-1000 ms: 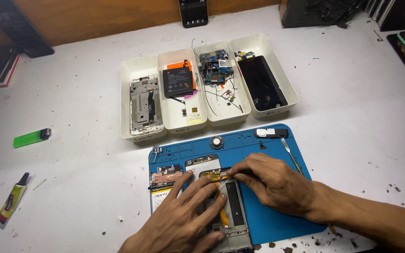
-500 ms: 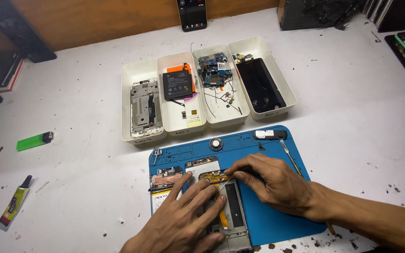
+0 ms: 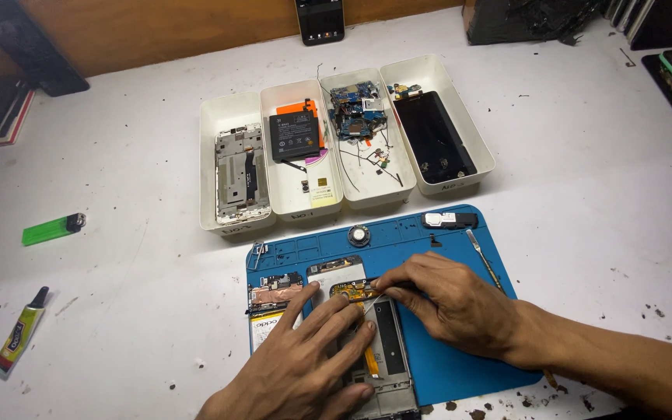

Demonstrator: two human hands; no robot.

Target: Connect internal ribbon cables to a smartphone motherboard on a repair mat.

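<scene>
An opened phone frame lies on a blue work mat near the table's front edge. My left hand presses flat on the frame, fingers spread. My right hand pinches a thin tool whose tip rests on a small orange-brown circuit part at the top of the frame. A small circuit board and a white battery lie on the mat just left of my left hand.
Behind the mat stand white trays: a metal phone frame, a black battery, circuit boards, a dark screen. A round speaker and metal spudger lie on the mat. Green lighter, glue tube at left.
Both hands stay on the phone frame; the fingers have shifted only slightly. The view has drifted a little.
</scene>
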